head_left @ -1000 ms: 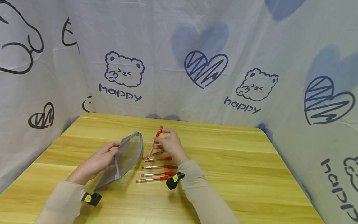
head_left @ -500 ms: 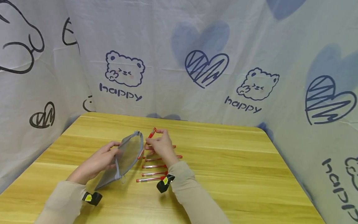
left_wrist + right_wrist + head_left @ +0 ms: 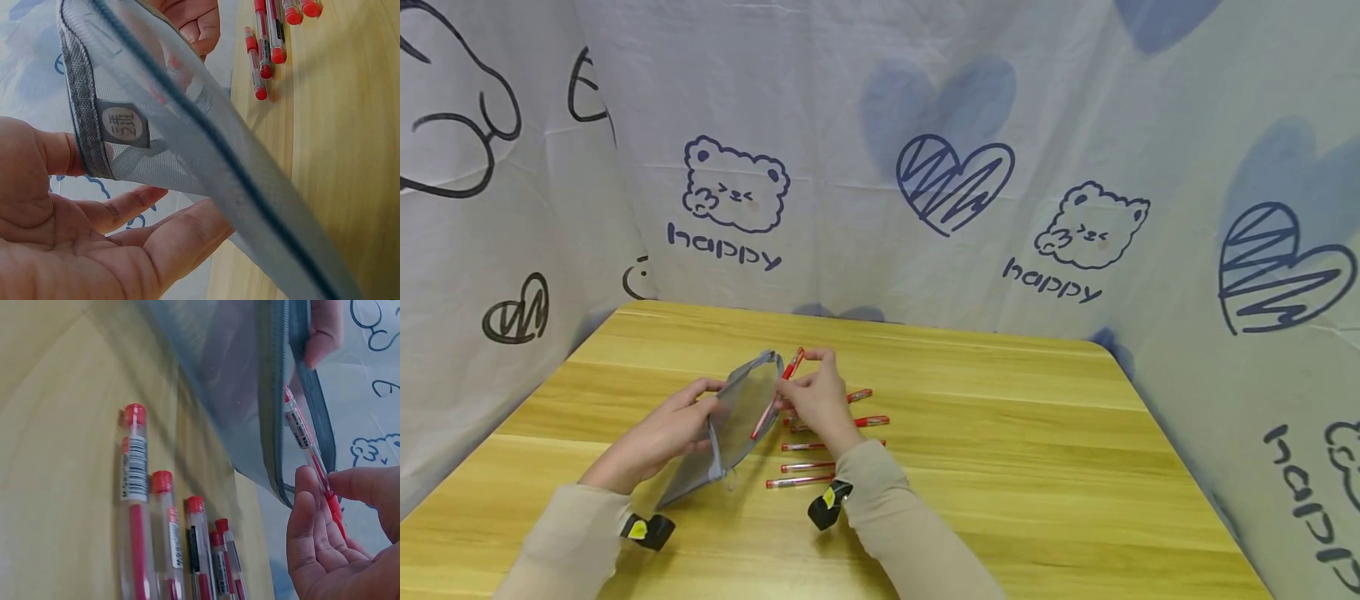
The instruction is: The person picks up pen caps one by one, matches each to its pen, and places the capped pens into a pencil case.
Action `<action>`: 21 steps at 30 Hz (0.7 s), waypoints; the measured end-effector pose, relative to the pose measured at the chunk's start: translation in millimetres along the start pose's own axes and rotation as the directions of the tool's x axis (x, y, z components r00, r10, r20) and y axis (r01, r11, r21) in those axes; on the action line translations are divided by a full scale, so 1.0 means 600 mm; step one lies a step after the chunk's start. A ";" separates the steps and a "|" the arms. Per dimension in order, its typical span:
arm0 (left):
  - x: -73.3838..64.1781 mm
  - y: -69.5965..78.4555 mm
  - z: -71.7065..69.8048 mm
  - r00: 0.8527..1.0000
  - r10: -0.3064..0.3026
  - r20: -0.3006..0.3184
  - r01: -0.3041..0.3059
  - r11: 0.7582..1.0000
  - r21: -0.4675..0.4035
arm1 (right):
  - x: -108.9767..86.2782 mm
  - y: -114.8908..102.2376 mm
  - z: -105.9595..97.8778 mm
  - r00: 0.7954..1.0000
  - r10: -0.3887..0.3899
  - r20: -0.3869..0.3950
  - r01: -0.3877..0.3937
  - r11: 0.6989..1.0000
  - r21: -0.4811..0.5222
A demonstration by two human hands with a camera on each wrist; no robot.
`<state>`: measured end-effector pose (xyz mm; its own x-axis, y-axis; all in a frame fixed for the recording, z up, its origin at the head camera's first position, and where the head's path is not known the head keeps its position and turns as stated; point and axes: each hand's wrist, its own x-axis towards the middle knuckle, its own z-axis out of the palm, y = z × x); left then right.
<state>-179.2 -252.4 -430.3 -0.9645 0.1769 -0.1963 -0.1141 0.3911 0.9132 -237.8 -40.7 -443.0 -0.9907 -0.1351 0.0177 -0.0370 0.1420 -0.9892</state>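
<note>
A grey mesh zipper pouch (image 3: pixel 741 429) stands tilted on the table with its mouth spread toward the right. My left hand (image 3: pixel 658 432) holds it by the rim, and the left wrist view shows the thumb at the seam beside a small label (image 3: pixel 123 124). Between thumb and fingers, my right hand (image 3: pixel 820 402) pinches a clear-barrelled red gel pen (image 3: pixel 300 428). The pen slants down, its lower end inside the pouch's mouth. Just right of the pouch, several similar red pens (image 3: pixel 805 468) lie in a row on the table, partly hidden under my right hand and forearm.
The wooden table (image 3: pixel 1000 467) extends to the right of the pens. White cloth (image 3: pixel 842 108) printed with bears and hearts hangs behind it and at both sides. A black wrist camera (image 3: pixel 826 505) sits low over the near pens.
My right hand has moved left with the red pen, from above the row to the pouch, and the pen's lower end has entered the mouth. The left hand and pouch have stayed nearly still.
</note>
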 end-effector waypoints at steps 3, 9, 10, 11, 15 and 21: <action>0.001 0.000 0.000 1.000 -0.002 0.004 0.002 1.000 -0.005 | -0.001 0.003 0.006 1.000 -0.012 0.009 0.012 1.000 -0.028; 0.001 0.000 -0.001 1.000 -0.001 0.011 0.001 1.000 -0.003 | -0.005 0.004 0.016 0.999 -0.025 0.037 0.027 0.998 -0.060; 0.002 0.000 -0.001 1.000 -0.002 0.013 0.002 1.000 -0.002 | -0.006 0.004 0.017 0.999 -0.027 0.040 0.030 0.997 -0.066; 0.002 0.000 -0.001 1.000 -0.003 0.013 0.003 1.000 -0.002 | -0.006 0.004 0.018 0.999 -0.028 0.043 0.031 0.997 -0.070; 0.002 0.000 -0.001 1.000 -0.003 0.011 0.003 1.000 -0.001 | -0.006 0.007 0.023 0.998 -0.032 0.057 0.036 0.997 -0.066; 0.000 0.000 -0.001 1.000 0.006 0.011 -0.006 1.000 0.007 | -0.010 0.007 0.023 0.996 -0.031 0.082 0.035 0.998 -0.053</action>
<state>-179.4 -252.8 -430.4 -0.9624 0.1890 -0.1950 -0.1069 0.3965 0.9118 -230.0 -53.0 -449.4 -0.9750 -0.2194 0.0358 -0.0786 0.1893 -0.9788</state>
